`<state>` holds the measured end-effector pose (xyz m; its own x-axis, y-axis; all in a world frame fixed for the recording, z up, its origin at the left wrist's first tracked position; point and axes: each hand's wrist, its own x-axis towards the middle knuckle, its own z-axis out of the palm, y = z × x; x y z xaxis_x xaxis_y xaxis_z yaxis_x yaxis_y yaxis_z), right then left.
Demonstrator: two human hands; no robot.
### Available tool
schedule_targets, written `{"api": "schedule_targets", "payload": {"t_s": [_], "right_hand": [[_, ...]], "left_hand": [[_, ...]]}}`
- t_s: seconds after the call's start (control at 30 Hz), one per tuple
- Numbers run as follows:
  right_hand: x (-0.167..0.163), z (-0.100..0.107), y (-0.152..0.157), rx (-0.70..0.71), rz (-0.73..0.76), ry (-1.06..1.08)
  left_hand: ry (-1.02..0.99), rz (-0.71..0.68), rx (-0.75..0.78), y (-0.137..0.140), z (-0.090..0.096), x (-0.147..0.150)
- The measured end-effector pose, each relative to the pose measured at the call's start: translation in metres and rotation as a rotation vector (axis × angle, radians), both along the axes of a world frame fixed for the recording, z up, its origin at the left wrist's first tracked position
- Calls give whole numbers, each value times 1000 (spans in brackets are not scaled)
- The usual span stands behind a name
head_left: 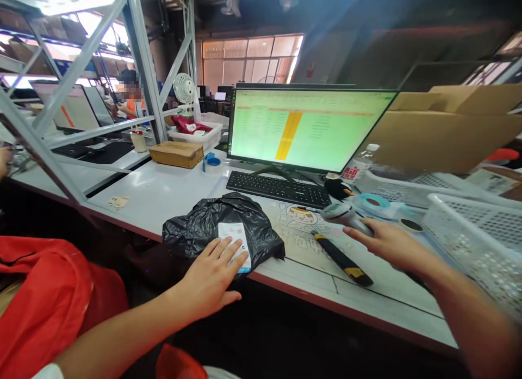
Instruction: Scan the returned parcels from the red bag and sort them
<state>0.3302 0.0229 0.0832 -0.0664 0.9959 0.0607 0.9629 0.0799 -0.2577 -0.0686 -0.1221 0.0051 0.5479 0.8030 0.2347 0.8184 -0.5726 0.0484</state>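
A black plastic mailing bag [199, 221] lies at the front edge of the white table, a white shipping label [232, 235] on its top. My left hand [218, 273] rests on the label and the bag with its fingers spread. On the right, my right hand [383, 237] is wrapped round the handle of a grey barcode scanner [340, 212], whose head points left over the table. Between the hands lies a black and yellow utility knife [342, 258] on a printed mat. Behind it stand a black keyboard [281, 188] and a lit monitor [305, 129] showing a table.
White plastic baskets [468, 216] and a roll of tape [373, 201] are at the right. Behind them rises a large cardboard box [432, 129]. A small carton [176, 153] sits at the back left, beside a metal rack post [142, 63]. A red bag [57, 297] is at lower left.
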Motion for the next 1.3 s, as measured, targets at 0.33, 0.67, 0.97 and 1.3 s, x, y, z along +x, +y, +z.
{"api": "schedule_targets", "payload": {"t_s": [0.33,0.67,0.97,1.3], "right_hand": [[65,-93,7,-13,-333,-247],[-27,-58,138,-54,-117,-169],[-43,-81,181,-122,-98,-181],[-53,-55,105,-91,-26,-235]], "left_hand": [[75,115,-160,35,-19,16],[-21,101,-151,37,-32,9],[-68,91,-125,36,-26,10],[-375,6,-49,42,0,-31]]}}
